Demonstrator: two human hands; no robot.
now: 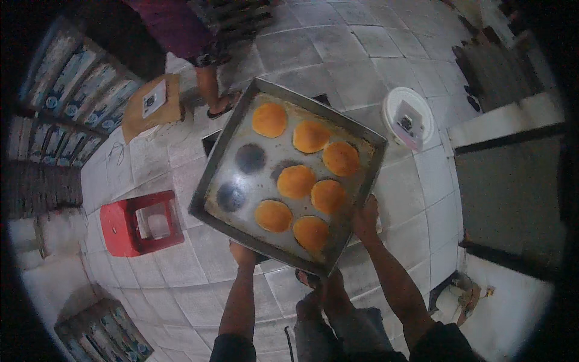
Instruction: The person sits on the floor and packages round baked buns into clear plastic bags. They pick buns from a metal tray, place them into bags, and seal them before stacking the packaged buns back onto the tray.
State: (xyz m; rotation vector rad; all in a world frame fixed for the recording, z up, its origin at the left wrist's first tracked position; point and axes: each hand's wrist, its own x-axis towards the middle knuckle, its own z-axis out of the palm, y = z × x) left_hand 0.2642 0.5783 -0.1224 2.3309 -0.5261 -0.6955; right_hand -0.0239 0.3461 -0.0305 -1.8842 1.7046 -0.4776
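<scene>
A square metal baking tray is held over the floor, turned at an angle before me. Several round golden buns lie on it, mostly towards its right side. Dark round marks show on the bare metal at the left. My left hand grips the tray's lower left side from below, its fingers partly hidden under the metal. On the right side, my right hand holds the rim, with its fingers partly hidden too. Dark corners of something show beneath the tray, but I cannot tell what it is.
A red plastic stool stands to the left on the tiled floor. A white bucket is at the upper right. Another person stands beyond the tray, near a brown cardboard piece. Stacked crates line the left.
</scene>
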